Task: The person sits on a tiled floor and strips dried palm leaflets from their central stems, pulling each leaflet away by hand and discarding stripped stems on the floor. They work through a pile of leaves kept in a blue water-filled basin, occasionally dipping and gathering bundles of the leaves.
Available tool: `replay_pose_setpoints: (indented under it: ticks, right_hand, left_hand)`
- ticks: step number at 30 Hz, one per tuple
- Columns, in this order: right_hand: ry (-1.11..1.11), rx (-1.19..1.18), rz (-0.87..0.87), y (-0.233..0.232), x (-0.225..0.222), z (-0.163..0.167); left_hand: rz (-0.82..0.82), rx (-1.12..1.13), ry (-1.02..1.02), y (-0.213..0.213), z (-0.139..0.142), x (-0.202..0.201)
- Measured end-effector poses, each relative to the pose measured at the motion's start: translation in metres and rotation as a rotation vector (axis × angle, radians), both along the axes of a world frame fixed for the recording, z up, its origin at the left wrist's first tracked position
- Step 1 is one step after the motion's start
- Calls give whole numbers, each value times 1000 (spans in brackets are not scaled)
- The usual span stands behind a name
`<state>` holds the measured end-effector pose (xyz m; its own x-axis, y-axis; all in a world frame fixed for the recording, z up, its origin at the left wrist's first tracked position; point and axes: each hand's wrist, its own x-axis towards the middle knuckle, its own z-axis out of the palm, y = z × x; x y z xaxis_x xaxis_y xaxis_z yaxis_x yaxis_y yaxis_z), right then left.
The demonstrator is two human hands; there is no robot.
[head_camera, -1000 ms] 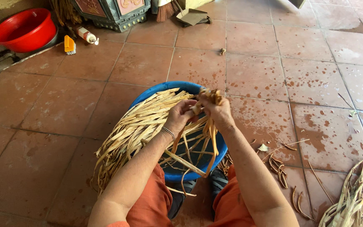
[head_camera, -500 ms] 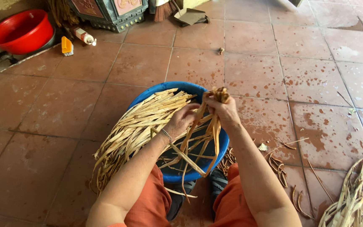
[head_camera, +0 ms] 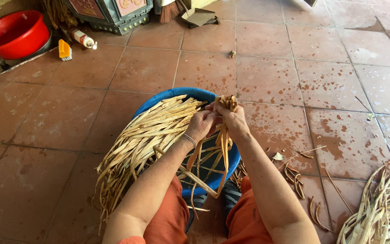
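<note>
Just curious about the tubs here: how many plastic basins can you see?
2. A blue basin sits on the floor under the person's hands, mostly covered by dried strips. A red basin is at the far left, by the wall. Others could lie out of view.

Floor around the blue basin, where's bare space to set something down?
Bare tile lies between the blue basin and red bowl, and beyond the basin. Crowded: strips spilling left, scraps and a strip pile right.
</note>
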<state>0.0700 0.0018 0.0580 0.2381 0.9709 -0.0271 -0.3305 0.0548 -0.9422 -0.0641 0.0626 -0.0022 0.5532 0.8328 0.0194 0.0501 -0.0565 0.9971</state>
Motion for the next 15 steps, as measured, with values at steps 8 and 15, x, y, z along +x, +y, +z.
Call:
replay_pose_setpoints:
  ticks: [8, 15]
  right_hand:
    - [221, -40, -239, 12, 19, -6]
    - [362, -45, -588, 22, 74, -22]
  left_hand:
    - [-77, -95, -28, -11, 7, 21]
    - [-123, 296, 248, -41, -8, 31]
